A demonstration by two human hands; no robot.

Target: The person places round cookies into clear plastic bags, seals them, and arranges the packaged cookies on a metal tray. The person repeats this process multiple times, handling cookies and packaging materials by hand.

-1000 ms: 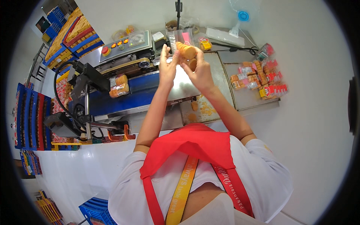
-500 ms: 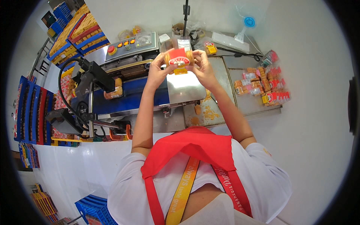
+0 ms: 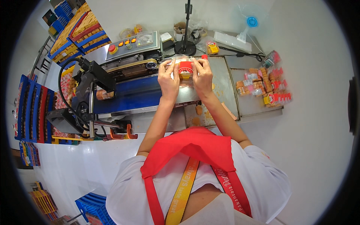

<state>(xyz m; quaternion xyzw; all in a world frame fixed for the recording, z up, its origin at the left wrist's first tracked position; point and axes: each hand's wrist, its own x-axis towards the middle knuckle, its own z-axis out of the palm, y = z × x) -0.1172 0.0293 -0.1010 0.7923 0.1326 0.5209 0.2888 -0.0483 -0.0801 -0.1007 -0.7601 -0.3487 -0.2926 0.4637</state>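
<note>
My left hand (image 3: 168,79) and my right hand (image 3: 203,77) together hold a clear bag of baked goods with a red label (image 3: 184,68). The bag is lifted just above the metal table (image 3: 222,80), at the right end of a band sealer machine (image 3: 131,56). The sealer's blue conveyor belt (image 3: 127,95) runs to the left of my hands and carries another filled bag (image 3: 104,94). My fingers pinch the bag's upper edge from both sides.
A pile of several packed bags with red labels (image 3: 264,84) lies on the table's right end. A black stand (image 3: 185,47) and a small blue fan (image 3: 249,24) stand behind. Blue crates (image 3: 32,105) with packs line the left; another blue crate (image 3: 92,208) sits on the floor.
My hands have come toward me and slightly down from the far side of the table, turning the bag so its red label faces up.
</note>
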